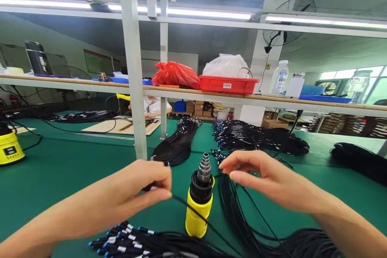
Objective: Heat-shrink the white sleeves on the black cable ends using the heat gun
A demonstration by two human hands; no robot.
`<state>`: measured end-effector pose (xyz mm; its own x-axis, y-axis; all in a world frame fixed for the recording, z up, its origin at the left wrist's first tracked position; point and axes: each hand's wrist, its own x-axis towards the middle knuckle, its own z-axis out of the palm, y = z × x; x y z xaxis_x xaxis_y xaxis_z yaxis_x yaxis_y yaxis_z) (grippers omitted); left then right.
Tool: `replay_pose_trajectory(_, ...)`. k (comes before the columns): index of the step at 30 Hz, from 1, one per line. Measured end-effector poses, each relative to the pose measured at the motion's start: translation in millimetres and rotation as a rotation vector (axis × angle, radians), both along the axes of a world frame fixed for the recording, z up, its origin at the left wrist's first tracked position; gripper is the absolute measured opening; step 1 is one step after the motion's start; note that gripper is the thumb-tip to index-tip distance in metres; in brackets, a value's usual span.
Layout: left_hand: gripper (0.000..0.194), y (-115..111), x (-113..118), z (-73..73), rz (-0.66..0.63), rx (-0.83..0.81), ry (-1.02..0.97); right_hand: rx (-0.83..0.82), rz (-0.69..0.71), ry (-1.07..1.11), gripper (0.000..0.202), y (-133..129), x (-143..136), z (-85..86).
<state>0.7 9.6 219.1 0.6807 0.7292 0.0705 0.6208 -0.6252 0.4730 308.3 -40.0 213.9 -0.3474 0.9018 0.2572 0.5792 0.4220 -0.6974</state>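
My left hand (142, 187) is closed, its thumb pressed against the fingers around a thin black cable (222, 237). From that grip the cable runs down to the right, across the front of a yellow heat gun (198, 215). The heat gun stands upright between my hands, its stepped metal nozzle pointing up. To its right hovers my right hand (266, 177), thumb and fingers apart, with nothing visible between them. Below and behind the right hand hangs a bundle of black cables (231, 205). Cable ends with white labels and blue tips (123, 242) lie in front of the left forearm.
Further cable bundles lie behind on the green table (75, 177). A white post (133, 56) rises from it beyond my left hand. The shelf overhead holds a red tray (228, 84) and bottles. Another yellow tool (10, 147) stands far left. Across the table sits a person (152, 107).
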Motion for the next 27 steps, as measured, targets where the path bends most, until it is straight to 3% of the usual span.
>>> replay_pose_trajectory(3,0.022,-7.0,35.4,16.2,-0.103,0.111,-0.102,0.101,0.038,-0.063,0.029,-19.6,-28.7,11.1)
replay_pose_trajectory(8,0.029,-3.3,68.3,26.6,-0.169,0.282,-0.165,-0.011,0.060,0.033,0.016,-10.7,-43.0,14.9)
replay_pose_trajectory(12,0.022,10.6,68.4,21.5,-0.093,0.283,-0.189,0.060,-0.047,0.059,0.020,15.5,-31.8,7.4)
replay_pose_trajectory(16,0.031,29.2,60.6,11.3,-0.052,0.235,-0.164,0.087,-0.143,0.034,0.021,35.0,-21.2,0.5)
replay_pose_trajectory(27,0.042,44.7,64.1,-7.1,-0.038,0.073,-0.262,0.083,-0.187,-0.010,0.019,49.0,-23.4,-5.2)
